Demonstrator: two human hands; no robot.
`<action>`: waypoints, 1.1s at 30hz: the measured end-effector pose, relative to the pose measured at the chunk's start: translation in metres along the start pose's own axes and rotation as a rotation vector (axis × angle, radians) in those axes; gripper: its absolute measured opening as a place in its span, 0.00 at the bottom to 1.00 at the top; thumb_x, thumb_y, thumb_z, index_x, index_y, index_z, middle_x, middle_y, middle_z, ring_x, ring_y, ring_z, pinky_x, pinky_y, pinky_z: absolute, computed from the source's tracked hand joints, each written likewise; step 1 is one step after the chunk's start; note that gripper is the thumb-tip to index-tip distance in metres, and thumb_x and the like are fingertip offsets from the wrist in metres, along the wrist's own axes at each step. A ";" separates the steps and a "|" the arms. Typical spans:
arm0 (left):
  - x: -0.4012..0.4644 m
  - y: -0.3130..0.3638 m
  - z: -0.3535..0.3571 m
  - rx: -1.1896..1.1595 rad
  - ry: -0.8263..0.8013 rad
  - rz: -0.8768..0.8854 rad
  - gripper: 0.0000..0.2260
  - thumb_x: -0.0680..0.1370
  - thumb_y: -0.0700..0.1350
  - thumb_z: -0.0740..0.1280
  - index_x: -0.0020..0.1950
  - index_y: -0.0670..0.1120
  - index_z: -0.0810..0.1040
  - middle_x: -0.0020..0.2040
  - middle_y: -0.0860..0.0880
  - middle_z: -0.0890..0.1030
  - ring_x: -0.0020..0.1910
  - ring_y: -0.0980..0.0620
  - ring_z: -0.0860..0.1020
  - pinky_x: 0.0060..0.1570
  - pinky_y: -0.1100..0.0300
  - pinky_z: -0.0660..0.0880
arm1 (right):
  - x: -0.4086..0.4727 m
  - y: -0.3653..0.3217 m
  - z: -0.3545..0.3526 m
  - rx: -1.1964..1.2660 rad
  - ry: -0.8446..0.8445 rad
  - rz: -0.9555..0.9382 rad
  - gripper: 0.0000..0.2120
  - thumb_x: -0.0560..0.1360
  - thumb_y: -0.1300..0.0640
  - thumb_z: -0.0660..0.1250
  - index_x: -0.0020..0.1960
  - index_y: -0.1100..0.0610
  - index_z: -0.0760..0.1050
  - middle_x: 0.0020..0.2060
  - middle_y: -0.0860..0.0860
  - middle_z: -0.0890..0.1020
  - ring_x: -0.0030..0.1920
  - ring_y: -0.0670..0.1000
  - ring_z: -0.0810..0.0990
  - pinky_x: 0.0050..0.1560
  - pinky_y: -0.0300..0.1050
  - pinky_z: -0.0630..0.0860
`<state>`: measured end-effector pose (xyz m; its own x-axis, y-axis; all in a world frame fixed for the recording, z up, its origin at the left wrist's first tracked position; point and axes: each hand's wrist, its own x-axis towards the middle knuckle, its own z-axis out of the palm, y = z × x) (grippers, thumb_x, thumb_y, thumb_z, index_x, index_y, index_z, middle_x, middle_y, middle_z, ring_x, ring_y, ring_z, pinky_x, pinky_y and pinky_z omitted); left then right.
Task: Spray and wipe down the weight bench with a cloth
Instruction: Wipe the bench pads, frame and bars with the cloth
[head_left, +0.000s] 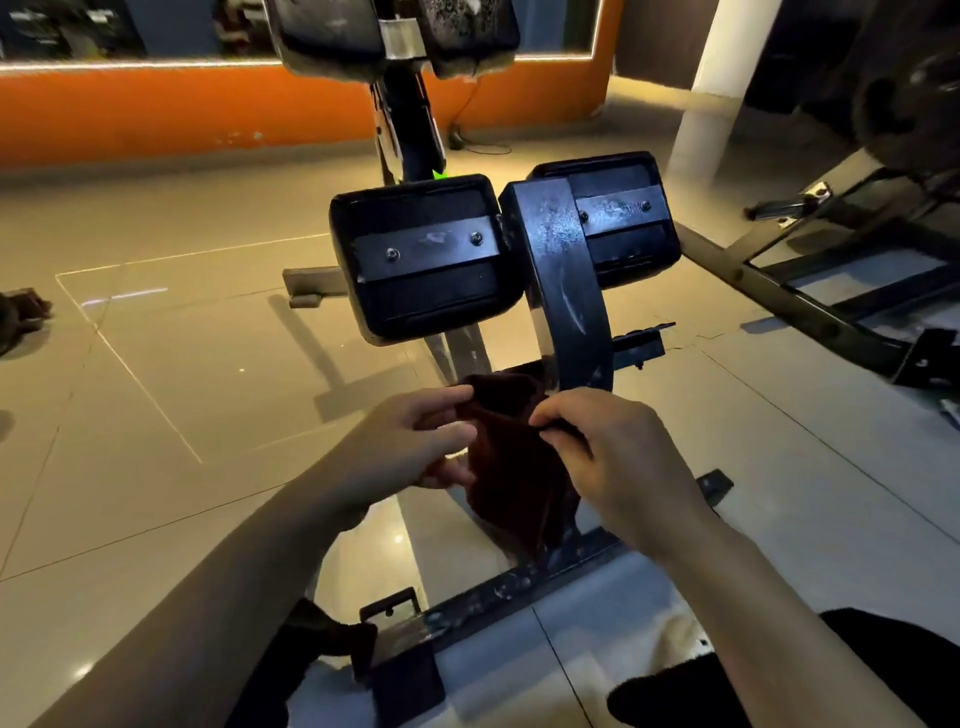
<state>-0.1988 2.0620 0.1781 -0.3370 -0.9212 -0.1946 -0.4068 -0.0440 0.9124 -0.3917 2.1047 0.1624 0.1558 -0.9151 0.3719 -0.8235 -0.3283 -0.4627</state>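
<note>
Head view, looking down past both forearms at gym equipment on a glossy tiled floor (156, 364). Both hands are raised side by side in front of the black metal upright (563, 291) of the weight bench, just below its two black padded rectangular cushions (426, 254).

The left hand (410, 441) pinches the upper left edge of a dark maroon terry cloth (514, 467), thumb on top and fingers curled beneath. The right hand (608, 452) pinches the upper right edge, knuckles up and wrist bent slightly down. The cloth hangs loosely between them, its lower end dangling over the bench's grey metal base bar (493, 592). No spray bottle is visible.

The hands seem to be refolding the cloth. To do this well, fold it into a flat pad with a clean face outward, gripped firmly, so that it covers the cushions and the streaked upright evenly.
</note>
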 end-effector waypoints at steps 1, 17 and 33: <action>0.005 -0.005 -0.004 0.428 0.027 0.091 0.17 0.80 0.43 0.64 0.69 0.55 0.72 0.60 0.53 0.77 0.45 0.53 0.81 0.43 0.63 0.78 | 0.001 0.001 0.001 -0.025 -0.018 -0.010 0.09 0.78 0.61 0.66 0.57 0.56 0.79 0.51 0.49 0.82 0.48 0.40 0.73 0.45 0.24 0.68; 0.068 0.019 -0.024 0.416 -0.139 0.694 0.14 0.71 0.40 0.75 0.40 0.59 0.75 0.41 0.62 0.79 0.45 0.63 0.79 0.43 0.72 0.75 | 0.009 0.030 -0.022 -0.327 0.218 0.321 0.10 0.78 0.59 0.65 0.57 0.52 0.80 0.42 0.50 0.82 0.41 0.52 0.76 0.38 0.46 0.74; 0.157 0.069 -0.052 0.583 0.348 0.934 0.09 0.74 0.45 0.72 0.52 0.53 0.78 0.37 0.57 0.79 0.34 0.53 0.77 0.35 0.59 0.72 | 0.173 0.043 0.014 0.341 1.001 0.591 0.07 0.78 0.62 0.66 0.52 0.53 0.71 0.44 0.42 0.76 0.45 0.42 0.78 0.40 0.27 0.76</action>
<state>-0.2353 1.8943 0.2297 -0.4981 -0.5610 0.6612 -0.4832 0.8127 0.3255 -0.3926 1.9285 0.1953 -0.8111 -0.4076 0.4194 -0.4152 -0.1037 -0.9038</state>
